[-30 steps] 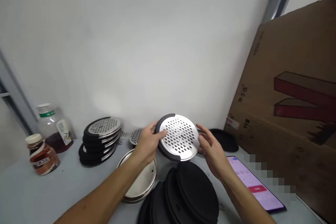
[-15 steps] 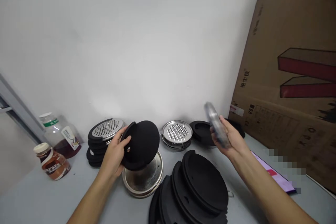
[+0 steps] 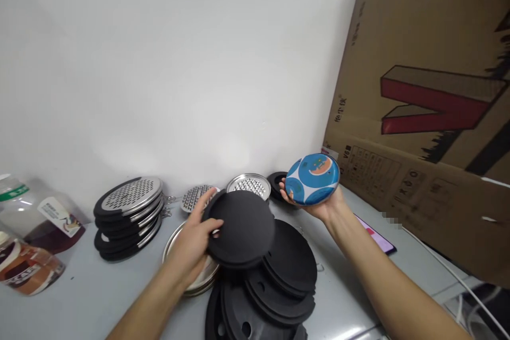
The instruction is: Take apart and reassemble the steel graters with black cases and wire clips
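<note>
My left hand [image 3: 195,241] grips a black round disc [image 3: 243,228] by its left edge, thumb on top. The disc is over a pile of similar black discs [image 3: 292,257] and partly covers the round metal plates [image 3: 171,241] behind my fingers. My right hand [image 3: 329,207] supports a round plate with a blue, white and orange pattern [image 3: 313,180], its printed face tilted up toward me. Behind my hands, near the wall, are round metal graters [image 3: 251,185] and another small grater [image 3: 195,199]. A black ring-like piece [image 3: 277,183] is partly hidden by my right fingers.
At left stands a stack of black-rimmed graters [image 3: 131,196], beside a clear jug of dark liquid [image 3: 51,244] and a brown-labelled jar [image 3: 30,271]. A large cardboard box [image 3: 358,133] leans at right; a phone with a lit screen [image 3: 374,236] lies before it.
The plate in my right hand has turned from edge-on to showing its blue printed face. My left hand has carried the black disc rightward, over the black pile. The view has shifted right.
</note>
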`<state>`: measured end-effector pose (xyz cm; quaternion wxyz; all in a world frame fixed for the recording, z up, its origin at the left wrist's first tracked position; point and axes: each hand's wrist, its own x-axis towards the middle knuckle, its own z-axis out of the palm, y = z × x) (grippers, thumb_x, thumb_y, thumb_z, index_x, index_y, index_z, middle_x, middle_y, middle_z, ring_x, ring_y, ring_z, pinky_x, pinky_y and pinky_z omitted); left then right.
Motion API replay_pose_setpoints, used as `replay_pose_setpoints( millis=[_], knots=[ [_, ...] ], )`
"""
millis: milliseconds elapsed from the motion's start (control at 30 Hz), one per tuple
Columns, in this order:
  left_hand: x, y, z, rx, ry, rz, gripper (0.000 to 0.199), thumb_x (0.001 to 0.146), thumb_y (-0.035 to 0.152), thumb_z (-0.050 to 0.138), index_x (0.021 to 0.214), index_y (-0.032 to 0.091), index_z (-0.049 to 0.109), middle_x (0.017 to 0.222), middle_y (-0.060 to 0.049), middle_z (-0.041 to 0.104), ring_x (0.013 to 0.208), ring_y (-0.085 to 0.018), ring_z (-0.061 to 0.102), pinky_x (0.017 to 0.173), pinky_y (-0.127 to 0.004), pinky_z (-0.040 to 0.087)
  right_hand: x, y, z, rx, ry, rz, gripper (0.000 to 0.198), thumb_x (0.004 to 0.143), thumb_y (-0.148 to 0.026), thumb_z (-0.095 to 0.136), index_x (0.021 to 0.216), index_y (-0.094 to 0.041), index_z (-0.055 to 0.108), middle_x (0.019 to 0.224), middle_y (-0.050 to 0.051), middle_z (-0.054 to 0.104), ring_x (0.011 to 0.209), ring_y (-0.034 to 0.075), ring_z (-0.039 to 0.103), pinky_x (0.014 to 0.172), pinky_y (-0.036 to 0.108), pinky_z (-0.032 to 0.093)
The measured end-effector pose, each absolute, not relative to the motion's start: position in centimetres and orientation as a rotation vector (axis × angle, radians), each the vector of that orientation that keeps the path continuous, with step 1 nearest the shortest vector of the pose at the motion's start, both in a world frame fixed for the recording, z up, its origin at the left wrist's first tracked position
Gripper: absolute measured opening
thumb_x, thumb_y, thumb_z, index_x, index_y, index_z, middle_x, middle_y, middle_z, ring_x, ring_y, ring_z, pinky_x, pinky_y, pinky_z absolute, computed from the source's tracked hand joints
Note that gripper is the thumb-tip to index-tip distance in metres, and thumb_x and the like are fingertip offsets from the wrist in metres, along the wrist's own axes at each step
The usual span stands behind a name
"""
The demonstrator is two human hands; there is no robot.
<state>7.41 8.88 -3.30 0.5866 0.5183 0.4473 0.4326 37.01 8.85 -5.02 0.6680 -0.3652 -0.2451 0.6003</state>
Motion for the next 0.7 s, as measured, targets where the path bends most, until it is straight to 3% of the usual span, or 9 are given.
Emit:
replay_pose_setpoints(
  millis=[67,167,300,400,533,700],
  knots=[
    [10.8,8.3,-3.6,1.539,1.014,0.978,0.064,0.074,0.006,0.054,0.131,0.034,0.056,0.133,-0.002,0.06,0.115,-0.027,0.062,0.099,-0.048,0.052,37.8,8.9,-5.0,-0.826,-0.524,1.33,0.065,0.076,-0.079,0.026,0.088,-0.024,0.06,0.095,0.015,0.07,0.096,0.035,0.066,0.079,0.056,0.052],
    [14.6,7.9,-5.0,1.998,1.011,0.934,0.062,0.073,-0.001,0.047,0.128,0.025,0.059,0.136,-0.008,0.055,0.129,-0.028,0.051,0.113,-0.051,0.038,38.6,9.0,-5.1,-0.847,-0.489,1.324,0.066,0.075,-0.081,0.028,0.092,-0.025,0.058,0.096,0.014,0.069,0.094,0.036,0.067,0.078,0.058,0.051],
    [16.0,8.1,-6.4,2.256,1.052,0.782,0.057,0.074,-0.003,0.045,0.126,0.015,0.06,0.137,-0.017,0.053,0.131,-0.031,0.049,0.112,-0.05,0.039,38.4,8.9,-4.8,-0.823,-0.489,1.342,0.077,0.069,-0.09,0.033,0.1,-0.024,0.059,0.093,0.013,0.069,0.091,0.035,0.066,0.077,0.06,0.05],
    [16.1,8.3,-5.2,2.298,1.032,0.751,0.048,0.081,0.01,0.056,0.128,0.015,0.059,0.138,-0.017,0.052,0.133,-0.034,0.045,0.112,-0.052,0.037,37.2,8.4,-4.2,-0.625,-0.419,1.366,0.06,0.073,-0.08,0.051,0.094,-0.025,0.061,0.086,0.008,0.069,0.089,0.032,0.066,0.081,0.057,0.05],
    [17.1,8.2,-1.7,2.39,0.863,0.941,0.059,0.086,0.041,0.064,0.14,0.024,0.047,0.147,-0.011,0.044,0.137,-0.029,0.039,0.114,-0.047,0.033,34.3,7.5,-3.5,-0.404,-0.45,1.404,0.042,0.079,-0.062,0.064,0.083,-0.021,0.065,0.075,0.004,0.069,0.086,0.029,0.067,0.085,0.048,0.052],
    [17.7,8.0,0.6,2.442,0.548,1.018,0.041,0.09,0.036,0.063,0.129,0.024,0.058,0.126,-0.005,0.063,0.116,-0.021,0.057,0.102,-0.035,0.043,32.3,6.4,-3.4,-0.336,-0.48,1.408,0.04,0.082,-0.06,0.063,0.084,-0.021,0.066,0.077,0.003,0.07,0.09,0.026,0.068,0.088,0.042,0.053]
  ],
)
